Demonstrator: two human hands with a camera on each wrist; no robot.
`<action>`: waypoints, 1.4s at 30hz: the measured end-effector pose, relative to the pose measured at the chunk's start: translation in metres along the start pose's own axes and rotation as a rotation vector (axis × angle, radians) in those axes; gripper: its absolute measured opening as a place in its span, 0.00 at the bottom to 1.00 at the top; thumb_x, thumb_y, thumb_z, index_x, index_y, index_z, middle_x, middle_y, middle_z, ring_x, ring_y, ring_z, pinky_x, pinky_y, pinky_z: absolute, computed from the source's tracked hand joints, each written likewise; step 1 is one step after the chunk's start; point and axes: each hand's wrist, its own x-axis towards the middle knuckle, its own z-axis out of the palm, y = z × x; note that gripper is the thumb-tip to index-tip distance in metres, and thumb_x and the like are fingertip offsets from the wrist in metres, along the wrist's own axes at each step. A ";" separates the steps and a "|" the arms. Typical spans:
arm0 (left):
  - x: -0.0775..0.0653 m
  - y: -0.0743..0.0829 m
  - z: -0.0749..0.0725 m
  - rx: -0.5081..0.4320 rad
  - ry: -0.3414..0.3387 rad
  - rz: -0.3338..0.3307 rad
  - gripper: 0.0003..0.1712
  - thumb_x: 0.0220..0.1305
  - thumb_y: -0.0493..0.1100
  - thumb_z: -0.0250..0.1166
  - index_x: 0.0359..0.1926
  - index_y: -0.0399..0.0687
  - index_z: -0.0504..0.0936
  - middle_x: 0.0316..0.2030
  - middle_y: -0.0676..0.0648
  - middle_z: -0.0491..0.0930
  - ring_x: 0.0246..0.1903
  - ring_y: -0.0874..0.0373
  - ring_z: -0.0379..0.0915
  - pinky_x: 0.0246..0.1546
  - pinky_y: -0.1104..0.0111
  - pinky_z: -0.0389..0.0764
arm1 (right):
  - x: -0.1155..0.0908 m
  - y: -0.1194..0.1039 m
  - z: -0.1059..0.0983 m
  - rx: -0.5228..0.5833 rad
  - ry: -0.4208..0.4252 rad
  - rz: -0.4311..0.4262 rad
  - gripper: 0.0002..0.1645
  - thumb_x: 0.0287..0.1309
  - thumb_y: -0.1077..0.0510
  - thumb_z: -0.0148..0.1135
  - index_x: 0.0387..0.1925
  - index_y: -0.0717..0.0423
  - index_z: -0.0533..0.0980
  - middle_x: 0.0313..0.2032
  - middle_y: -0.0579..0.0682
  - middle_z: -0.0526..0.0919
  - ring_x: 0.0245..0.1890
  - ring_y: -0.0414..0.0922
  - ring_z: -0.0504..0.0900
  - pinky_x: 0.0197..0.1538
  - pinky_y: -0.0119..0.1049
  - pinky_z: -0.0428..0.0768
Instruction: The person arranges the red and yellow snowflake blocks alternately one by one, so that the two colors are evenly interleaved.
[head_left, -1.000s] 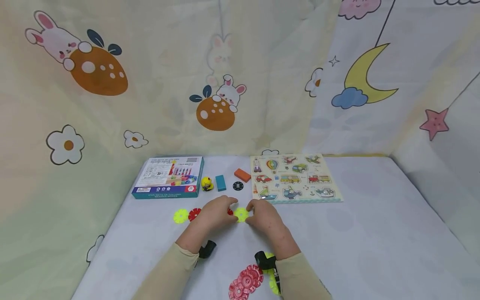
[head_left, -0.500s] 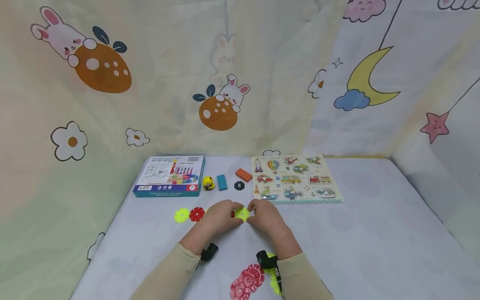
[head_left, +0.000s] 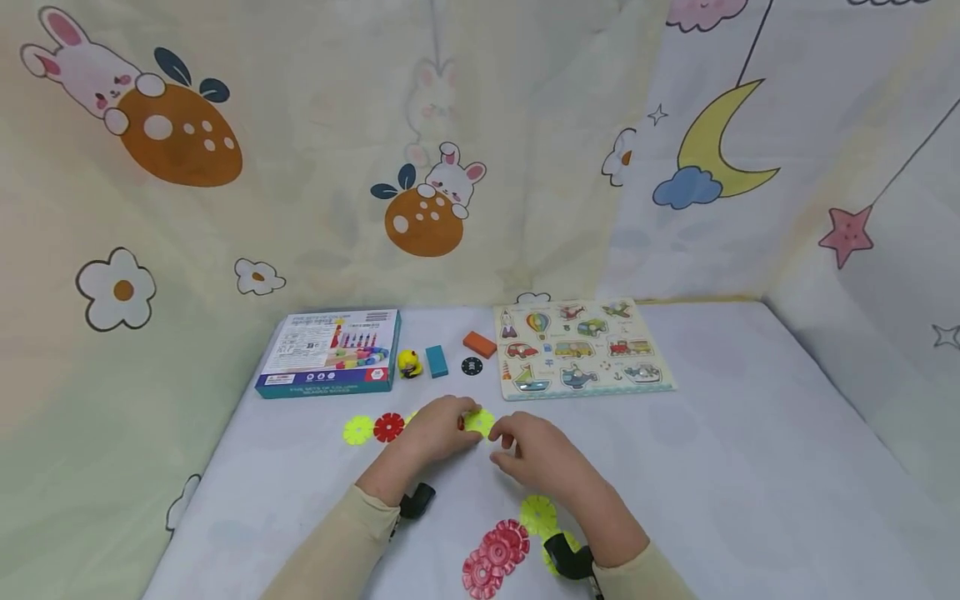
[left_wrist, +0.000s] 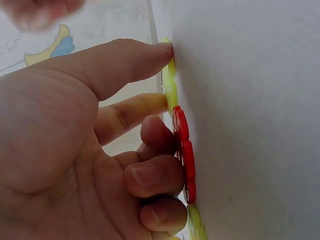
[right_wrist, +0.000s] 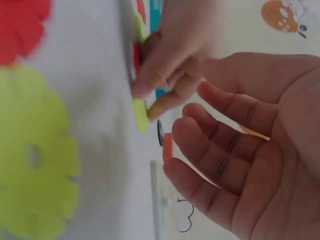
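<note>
A row of flat, slotted flower-shaped plastic discs lies on the white table, including a yellow disc (head_left: 357,430) at its left end and a red disc (head_left: 388,427). My left hand (head_left: 438,429) covers the middle of the row. Its thumb and forefinger pinch the yellow disc (head_left: 480,423) at the right end; in the left wrist view, a red disc (left_wrist: 187,155) sits beside it under the other fingers. Just right of that end disc, my right hand (head_left: 543,454) is apart from it, holding nothing, fingers loosely bent.
Closer to me lie overlapping red discs (head_left: 501,546) and yellow discs (head_left: 538,516), partly under the right wrist's camera. Behind the row stand a box (head_left: 330,354), a yellow duck (head_left: 409,364), a blue block (head_left: 437,362), an orange block (head_left: 480,344), a black round chip (head_left: 472,366) and a picture puzzle board (head_left: 581,350).
My right hand has let go of the end yellow disc and drawn back toward me and to the right, uncovering more of the near yellow discs. My left hand stays at the row.
</note>
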 end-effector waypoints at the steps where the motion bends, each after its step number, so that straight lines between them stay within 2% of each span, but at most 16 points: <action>1: 0.000 0.000 0.000 -0.002 0.002 -0.005 0.29 0.55 0.54 0.69 0.57 0.52 0.77 0.51 0.51 0.77 0.49 0.55 0.70 0.52 0.57 0.72 | -0.005 -0.001 0.002 0.005 -0.029 -0.010 0.15 0.54 0.51 0.67 0.44 0.48 0.79 0.30 0.40 0.73 0.29 0.41 0.72 0.31 0.33 0.73; 5: 0.001 -0.001 0.000 0.008 0.010 -0.017 0.30 0.55 0.54 0.68 0.58 0.53 0.76 0.52 0.51 0.76 0.49 0.56 0.70 0.53 0.58 0.72 | -0.024 -0.003 0.012 0.009 -0.171 -0.006 0.19 0.48 0.48 0.71 0.44 0.44 0.79 0.31 0.39 0.74 0.29 0.39 0.72 0.32 0.32 0.74; 9: 0.001 -0.001 0.000 0.000 0.000 -0.019 0.30 0.55 0.54 0.68 0.59 0.52 0.76 0.52 0.51 0.76 0.47 0.56 0.69 0.52 0.58 0.72 | -0.040 0.000 0.027 -0.057 -0.284 0.005 0.26 0.39 0.47 0.76 0.44 0.39 0.79 0.34 0.36 0.71 0.31 0.35 0.71 0.33 0.30 0.75; 15: 0.001 0.000 0.000 0.009 -0.004 -0.020 0.31 0.55 0.54 0.68 0.59 0.52 0.75 0.51 0.51 0.76 0.46 0.57 0.69 0.51 0.60 0.73 | -0.046 -0.003 0.045 -0.152 -0.295 0.057 0.26 0.32 0.47 0.79 0.39 0.35 0.78 0.35 0.35 0.69 0.35 0.36 0.70 0.32 0.31 0.77; 20: 0.001 0.000 0.002 0.019 -0.004 -0.016 0.31 0.55 0.54 0.68 0.59 0.52 0.75 0.53 0.51 0.75 0.49 0.56 0.69 0.52 0.59 0.72 | -0.045 -0.006 0.046 -0.183 -0.307 0.037 0.21 0.36 0.46 0.78 0.36 0.33 0.79 0.34 0.36 0.68 0.34 0.36 0.70 0.31 0.31 0.77; 23: 0.000 0.001 0.002 0.022 -0.004 -0.021 0.31 0.55 0.54 0.68 0.59 0.52 0.75 0.53 0.51 0.75 0.49 0.56 0.69 0.52 0.59 0.72 | -0.048 -0.005 0.044 -0.142 -0.305 0.000 0.14 0.41 0.47 0.75 0.33 0.34 0.81 0.31 0.35 0.69 0.32 0.35 0.70 0.32 0.29 0.75; 28: 0.000 0.002 0.001 0.038 -0.002 -0.017 0.30 0.55 0.54 0.68 0.59 0.52 0.75 0.52 0.51 0.76 0.48 0.56 0.69 0.52 0.59 0.72 | -0.053 -0.007 0.023 0.013 -0.331 -0.073 0.04 0.49 0.50 0.71 0.30 0.39 0.83 0.24 0.32 0.74 0.27 0.34 0.71 0.31 0.29 0.74; 34: 0.000 0.000 0.000 0.062 -0.002 -0.020 0.30 0.56 0.55 0.67 0.59 0.53 0.75 0.52 0.51 0.76 0.48 0.57 0.69 0.52 0.59 0.72 | -0.048 -0.018 -0.033 0.169 -0.369 -0.030 0.12 0.50 0.53 0.71 0.39 0.41 0.83 0.22 0.41 0.78 0.17 0.40 0.74 0.24 0.32 0.74; 36: 0.000 0.000 0.000 0.061 -0.005 -0.021 0.30 0.56 0.55 0.67 0.59 0.53 0.75 0.52 0.51 0.76 0.48 0.57 0.69 0.52 0.59 0.72 | -0.043 -0.018 -0.052 0.201 -0.336 -0.003 0.14 0.51 0.55 0.70 0.42 0.43 0.83 0.23 0.44 0.79 0.15 0.43 0.75 0.23 0.34 0.74; 38: 0.000 0.001 0.000 0.061 -0.004 -0.019 0.31 0.56 0.55 0.67 0.59 0.53 0.75 0.52 0.51 0.76 0.48 0.57 0.69 0.52 0.59 0.72 | -0.035 -0.014 -0.065 0.210 -0.260 0.033 0.17 0.51 0.56 0.70 0.45 0.45 0.82 0.27 0.45 0.80 0.17 0.44 0.77 0.25 0.36 0.74; 42: 0.000 0.002 0.001 0.066 -0.004 -0.015 0.31 0.55 0.56 0.68 0.59 0.52 0.75 0.52 0.51 0.76 0.48 0.57 0.70 0.51 0.60 0.72 | -0.011 0.006 -0.067 0.209 -0.133 0.109 0.23 0.49 0.61 0.70 0.50 0.49 0.80 0.29 0.47 0.78 0.25 0.44 0.79 0.30 0.38 0.72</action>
